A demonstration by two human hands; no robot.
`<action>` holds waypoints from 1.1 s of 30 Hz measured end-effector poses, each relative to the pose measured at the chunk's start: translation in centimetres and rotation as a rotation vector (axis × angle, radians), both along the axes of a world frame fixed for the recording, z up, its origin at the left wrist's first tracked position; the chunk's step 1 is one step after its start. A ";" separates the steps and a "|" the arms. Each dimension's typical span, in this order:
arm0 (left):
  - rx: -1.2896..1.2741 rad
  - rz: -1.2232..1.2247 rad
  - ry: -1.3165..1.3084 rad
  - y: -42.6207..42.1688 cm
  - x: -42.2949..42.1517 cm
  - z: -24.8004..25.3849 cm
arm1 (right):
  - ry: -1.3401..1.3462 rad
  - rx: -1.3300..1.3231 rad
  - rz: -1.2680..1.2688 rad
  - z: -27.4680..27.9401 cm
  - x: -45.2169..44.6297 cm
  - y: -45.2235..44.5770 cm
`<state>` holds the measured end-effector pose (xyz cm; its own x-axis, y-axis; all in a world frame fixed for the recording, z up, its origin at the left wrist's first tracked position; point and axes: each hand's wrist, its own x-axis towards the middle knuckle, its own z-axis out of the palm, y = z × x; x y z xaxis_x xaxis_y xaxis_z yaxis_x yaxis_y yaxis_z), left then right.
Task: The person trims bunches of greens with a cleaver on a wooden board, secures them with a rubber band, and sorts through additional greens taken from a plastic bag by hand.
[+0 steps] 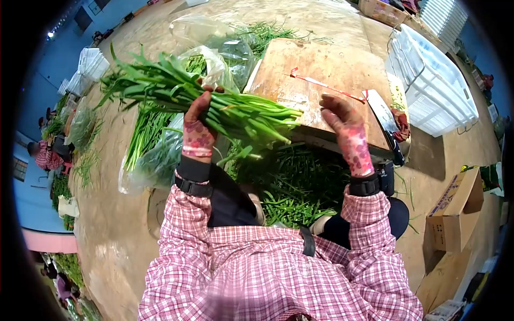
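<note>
My left hand [200,115] is closed around a bunch of green chives [251,112], holding it level in the air. The leafy tips point left and the pale cut ends point right. Nothing is in my right hand [342,115], which hovers by the cut ends, apart from them, its fingers loosely bent and spread. Beneath it stands a wooden board [326,61], where a red-and-white tie strip [326,86] lies. Under the held bunch, a clear plastic bag [160,160] holds more chives.
Loose greens [294,206] cover the floor between my legs. White plastic crates [428,80] stand to the right of the board, and an open cardboard box [455,214] sits nearer on that side. Another person [51,152] sits at the far left among greens.
</note>
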<state>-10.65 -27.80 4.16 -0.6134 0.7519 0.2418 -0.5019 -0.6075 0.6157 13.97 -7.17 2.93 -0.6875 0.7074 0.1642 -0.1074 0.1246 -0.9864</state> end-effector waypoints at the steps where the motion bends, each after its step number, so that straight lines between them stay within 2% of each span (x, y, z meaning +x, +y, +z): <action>1: 0.048 0.027 -0.052 -0.3 0.3 -0.4 | -0.057 0.080 0.009 0.0 -0.5 -0.7; 4: 0.081 0.036 -0.085 -1.4 1.5 -1.3 | -0.086 0.380 0.146 0.2 -2.4 -2.7; 5: 0.059 0.063 -0.058 -1.5 1.9 -1.5 | -0.037 0.351 0.212 -0.1 -2.9 -3.4; 6: 0.036 0.093 -0.031 -1.6 2.2 -1.6 | 0.029 0.273 0.330 -0.1 -3.2 -3.9; 8: 0.109 0.041 0.004 -1.8 2.2 -2.1 | 0.119 -0.062 0.378 -0.9 -3.3 -4.7; 10: 0.092 -0.092 -0.023 -3.0 2.7 -1.3 | 0.190 -0.329 0.278 -0.8 -1.6 -5.1; 12: 0.124 0.053 0.057 -4.0 1.8 -2.4 | 0.270 -0.495 0.212 -1.6 0.4 -4.1; 14: 0.143 0.055 -0.002 -4.8 1.2 -2.7 | 0.303 -0.609 0.142 -4.9 2.1 -1.9; 15: 0.166 0.048 0.008 -5.0 1.0 -2.6 | 0.152 -0.624 0.066 -7.3 3.2 -0.6; 16: 0.192 0.042 0.018 -5.1 0.7 -2.6 | -0.232 -0.471 0.078 -8.5 3.9 0.8; 18: 0.196 0.042 -0.008 -5.3 0.7 -2.5 | -0.456 0.144 0.042 -9.6 4.2 -0.2; 19: 0.198 0.041 0.005 -5.1 0.9 -2.3 | -0.316 -0.046 0.121 -5.4 3.4 -2.1; 20: 0.198 0.036 0.016 -4.8 1.2 -2.3 | -0.116 -0.135 0.131 -4.4 2.6 -3.2; 22: 0.172 0.034 -0.004 -4.3 1.8 -2.3 | 0.018 -0.188 0.273 -1.1 1.1 -4.6; 23: 0.152 0.035 0.005 -4.1 2.1 -2.2 | -0.027 -0.114 0.283 -0.4 0.2 -5.1; 24: 0.132 0.039 0.015 -4.0 2.4 -2.1 | -0.055 -0.063 0.235 -0.2 -0.1 -5.4; 26: 0.139 0.050 -0.034 -3.9 2.4 -2.3 | -0.183 0.006 -0.112 -1.3 -0.2 -4.6; 27: 0.122 0.077 -0.045 -3.9 2.0 -2.7 | -0.091 0.167 -0.178 -1.9 0.3 -4.7; 28: 0.110 0.108 -0.058 -3.8 1.7 -3.1 | 0.009 0.409 -0.123 -1.3 0.7 -5.5; 29: 0.153 0.038 -0.102 -3.7 1.7 -3.4 | -0.029 0.644 -0.137 -0.5 0.6 -6.5; 30: 0.095 0.077 -0.118 -3.7 1.9 -3.5 | -0.070 0.875 -0.155 0.0 0.4 -7.5; 31: 0.083 0.072 -0.120 -3.4 2.1 -3.7 | -0.105 1.006 -0.083 -0.2 0.1 -7.6; 32: 0.073 0.069 -0.121 -3.1 2.3 -3.9 | -0.076 1.035 -0.059 -1.2 -0.1 -7.2; 33: 0.089 0.068 -0.122 -2.9 2.6 -3.8 | 0.011 0.894 -0.104 -1.9 -0.1 -6.9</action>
